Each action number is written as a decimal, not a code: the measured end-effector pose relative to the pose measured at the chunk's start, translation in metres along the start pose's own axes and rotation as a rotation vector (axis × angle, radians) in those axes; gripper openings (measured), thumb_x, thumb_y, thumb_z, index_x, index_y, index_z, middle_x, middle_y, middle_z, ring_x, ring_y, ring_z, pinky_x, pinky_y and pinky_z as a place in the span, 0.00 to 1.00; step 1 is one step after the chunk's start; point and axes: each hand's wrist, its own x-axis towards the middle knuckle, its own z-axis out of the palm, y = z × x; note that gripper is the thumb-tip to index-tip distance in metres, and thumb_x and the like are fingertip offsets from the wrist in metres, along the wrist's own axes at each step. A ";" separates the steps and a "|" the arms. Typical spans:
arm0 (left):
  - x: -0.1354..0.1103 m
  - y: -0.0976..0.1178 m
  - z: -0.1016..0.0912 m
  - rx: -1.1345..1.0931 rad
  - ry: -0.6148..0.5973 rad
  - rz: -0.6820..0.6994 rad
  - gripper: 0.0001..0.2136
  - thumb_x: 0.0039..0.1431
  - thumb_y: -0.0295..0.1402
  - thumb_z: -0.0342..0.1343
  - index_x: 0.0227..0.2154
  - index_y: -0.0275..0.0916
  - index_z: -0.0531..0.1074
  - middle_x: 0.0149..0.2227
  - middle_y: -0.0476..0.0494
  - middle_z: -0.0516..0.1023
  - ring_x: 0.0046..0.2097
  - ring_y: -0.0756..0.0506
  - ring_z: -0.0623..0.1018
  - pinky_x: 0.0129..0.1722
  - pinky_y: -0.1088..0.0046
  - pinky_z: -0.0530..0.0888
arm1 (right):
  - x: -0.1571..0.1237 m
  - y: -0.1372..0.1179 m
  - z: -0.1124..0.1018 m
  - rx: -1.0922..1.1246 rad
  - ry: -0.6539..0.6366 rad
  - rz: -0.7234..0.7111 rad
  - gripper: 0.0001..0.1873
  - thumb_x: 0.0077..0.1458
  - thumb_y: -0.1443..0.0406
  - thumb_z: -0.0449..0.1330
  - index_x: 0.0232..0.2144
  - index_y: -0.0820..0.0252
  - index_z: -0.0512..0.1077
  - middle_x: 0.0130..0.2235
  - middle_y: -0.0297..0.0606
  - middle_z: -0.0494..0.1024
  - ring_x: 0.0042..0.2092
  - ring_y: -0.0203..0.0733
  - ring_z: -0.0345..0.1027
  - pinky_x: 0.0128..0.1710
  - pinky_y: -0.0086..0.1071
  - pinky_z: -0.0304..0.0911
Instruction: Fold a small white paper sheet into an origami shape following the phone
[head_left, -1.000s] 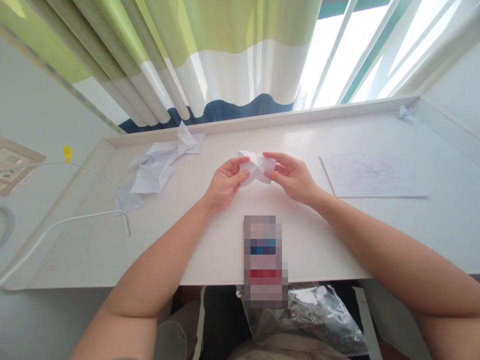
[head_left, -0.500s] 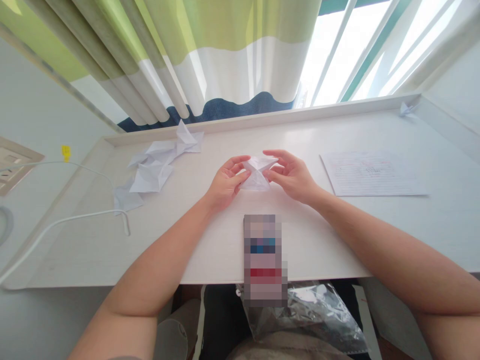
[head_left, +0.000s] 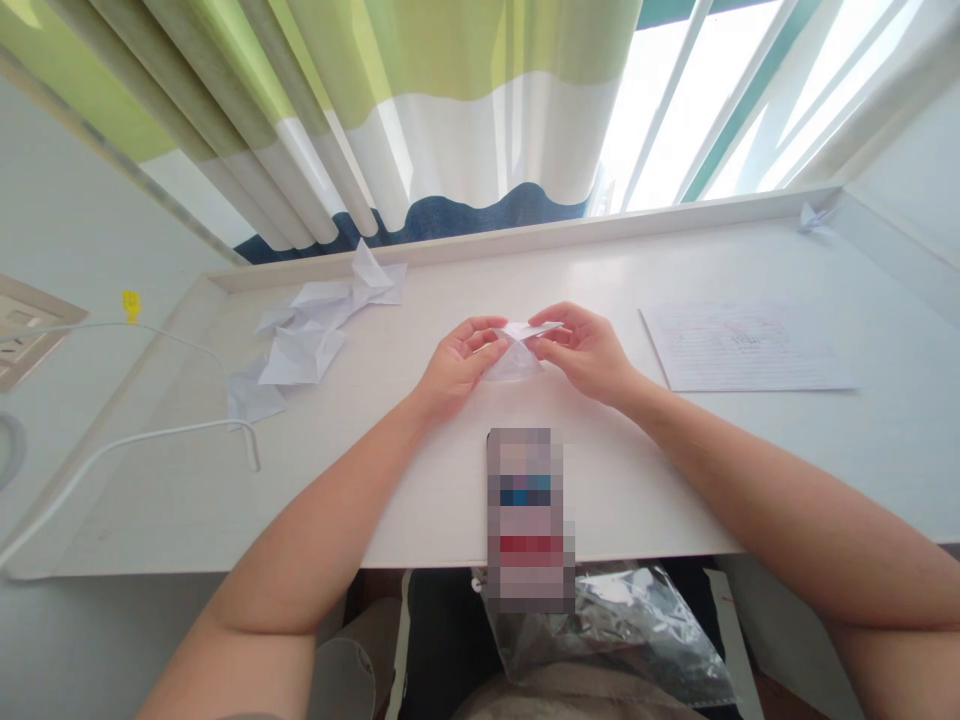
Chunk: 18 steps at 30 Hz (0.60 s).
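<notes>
A piece of folded white paper (head_left: 516,358) is pinched between the fingers of both hands, just above the tabletop (head_left: 360,500). The fingers of the left hand (head_left: 459,365) are curled together on its left side, and those of the right hand (head_left: 586,352) on its right, so the paper is clamped between the 2 sets of fingertips. Its upper edges are drawn into a narrow ridge, and a pointed flap sits below the fingers.

Several creases and points are already formed in the paper, so much folding is seen to be done; what is left cannot be told from this view. To the left of the fingers lie other sheets of folded white paper (head_left: 307,335) in a loose heap. To the right of the fingers, a handwritten sheet (head_left: 746,347) lies flat. A small paper fold (head_left: 810,216) rests further right, against the tabletop's back lip. Below the fingers, a pixelated, unreadable rectangular object (head_left: 529,520) lies at the tabletop's near edge.
</notes>
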 end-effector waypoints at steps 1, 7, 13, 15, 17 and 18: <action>0.000 -0.001 -0.001 0.005 0.002 0.005 0.26 0.51 0.42 0.80 0.49 0.42 0.78 0.42 0.49 0.81 0.40 0.50 0.81 0.44 0.73 0.76 | 0.000 0.000 0.000 0.004 -0.003 0.002 0.16 0.54 0.57 0.75 0.41 0.55 0.78 0.32 0.32 0.81 0.33 0.38 0.73 0.35 0.38 0.67; 0.005 -0.008 -0.006 0.019 0.002 0.071 0.29 0.51 0.40 0.79 0.54 0.46 0.75 0.48 0.48 0.80 0.45 0.47 0.82 0.48 0.68 0.78 | 0.000 0.000 -0.001 0.062 -0.032 0.001 0.21 0.54 0.55 0.77 0.45 0.54 0.77 0.35 0.32 0.82 0.36 0.40 0.76 0.37 0.38 0.70; 0.008 -0.013 -0.008 0.045 0.009 0.143 0.30 0.52 0.40 0.79 0.56 0.48 0.74 0.48 0.47 0.82 0.49 0.45 0.82 0.51 0.66 0.78 | -0.002 -0.002 0.001 0.123 -0.077 0.077 0.28 0.52 0.57 0.78 0.51 0.53 0.74 0.43 0.36 0.85 0.40 0.42 0.80 0.41 0.40 0.74; 0.007 -0.013 -0.006 0.063 0.006 0.128 0.31 0.51 0.40 0.79 0.56 0.48 0.74 0.48 0.46 0.82 0.48 0.45 0.82 0.50 0.65 0.78 | -0.003 -0.002 0.001 0.125 -0.097 0.083 0.28 0.53 0.57 0.77 0.52 0.53 0.74 0.43 0.36 0.85 0.40 0.43 0.81 0.42 0.41 0.75; 0.006 -0.013 -0.004 0.068 -0.002 0.109 0.31 0.50 0.40 0.79 0.55 0.47 0.74 0.47 0.46 0.82 0.46 0.45 0.83 0.48 0.65 0.79 | -0.003 -0.001 0.002 0.130 -0.122 0.080 0.26 0.54 0.56 0.77 0.51 0.52 0.74 0.44 0.37 0.85 0.41 0.44 0.81 0.43 0.42 0.75; 0.005 -0.012 -0.003 0.067 -0.006 0.101 0.31 0.50 0.40 0.79 0.55 0.47 0.74 0.47 0.46 0.82 0.45 0.45 0.83 0.46 0.66 0.79 | -0.004 -0.001 0.002 0.133 -0.132 0.076 0.26 0.54 0.56 0.77 0.51 0.52 0.74 0.44 0.37 0.85 0.42 0.44 0.81 0.43 0.42 0.75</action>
